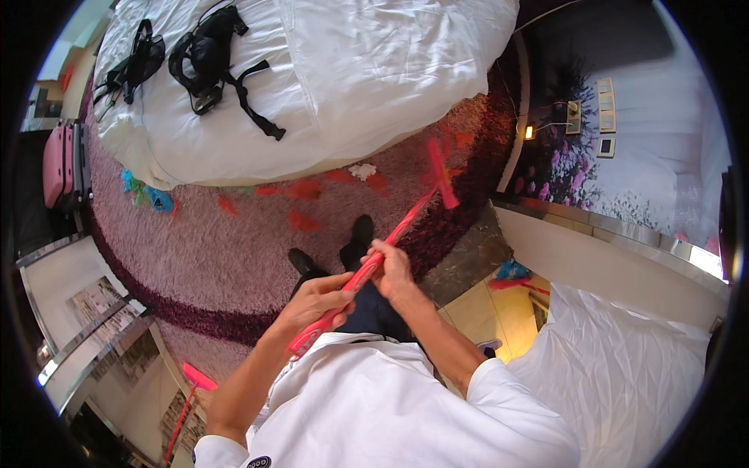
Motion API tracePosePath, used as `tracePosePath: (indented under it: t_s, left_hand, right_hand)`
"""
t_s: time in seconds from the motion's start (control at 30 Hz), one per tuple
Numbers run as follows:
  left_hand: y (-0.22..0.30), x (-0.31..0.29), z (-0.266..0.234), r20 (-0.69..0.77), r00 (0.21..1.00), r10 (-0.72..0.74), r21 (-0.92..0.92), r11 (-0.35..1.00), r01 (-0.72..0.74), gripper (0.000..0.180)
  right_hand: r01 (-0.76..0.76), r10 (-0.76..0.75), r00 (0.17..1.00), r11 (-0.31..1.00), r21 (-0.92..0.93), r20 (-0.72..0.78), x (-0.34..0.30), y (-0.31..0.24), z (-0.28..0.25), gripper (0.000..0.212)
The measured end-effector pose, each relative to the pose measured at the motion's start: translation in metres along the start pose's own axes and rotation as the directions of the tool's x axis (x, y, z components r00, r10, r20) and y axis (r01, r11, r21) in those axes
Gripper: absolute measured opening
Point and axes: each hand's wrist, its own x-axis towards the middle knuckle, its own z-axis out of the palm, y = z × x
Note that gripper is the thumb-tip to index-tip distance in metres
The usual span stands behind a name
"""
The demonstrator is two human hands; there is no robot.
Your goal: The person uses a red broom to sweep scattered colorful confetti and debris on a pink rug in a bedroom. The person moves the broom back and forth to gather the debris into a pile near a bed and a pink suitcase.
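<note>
Both my hands hold one red broom (406, 222), slanting across my body with its narrow head (442, 173) away to the upper right. Blur hides the detail of that head, which is up over the carpet near the bed. My left hand (318, 303) is wrapped round the handle close to its near end. Further up the handle, my right hand (388, 269) is closed round it too. The purplish shaggy carpet (195, 257) lies below, with red patches, a crumpled white scrap (363, 171) and blue and green scraps (152, 195) near the bed's edge.
A round white bed (374, 70) carries black strapped bags (207, 58). Luggage (65, 165) stands at left. A mirrored cabinet (86, 304) and another red long-handled tool (187, 398) are at lower left. White bedding (608, 366) and a blue-and-red item (511, 277) lie at right.
</note>
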Motion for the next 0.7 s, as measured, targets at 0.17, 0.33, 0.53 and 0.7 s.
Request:
tracePosePath:
  t_s: [0.17, 0.33, 0.53, 0.7]
  left_hand:
    - [0.003, 0.109, 0.049, 0.141, 0.989, 0.054, -0.159, 0.987, -0.031, 0.036]
    - [0.013, 0.172, 0.075, 0.157, 0.987, -0.038, -0.325, 0.942, 0.088, 0.023]
    - [-0.005, 0.084, 0.011, 0.131, 0.987, -0.097, -0.295, 0.946, 0.132, 0.030]
    - [0.009, -0.013, -0.018, -0.039, 0.975, -0.219, -0.281, 0.939, 0.199, 0.047]
  right_hand:
    - [0.197, -0.198, 0.978, 0.980, -0.018, -0.070, 0.071, -0.095, -0.036, 0.019]
    - [0.232, -0.282, 0.925, 0.950, -0.207, -0.255, 0.138, -0.154, -0.064, 0.029]
    - [0.054, -0.106, 0.974, 0.966, -0.253, -0.200, 0.110, -0.044, -0.037, 0.027]
    - [-0.074, 0.069, 0.997, 0.976, -0.202, -0.034, 0.030, 0.020, -0.007, 0.022]
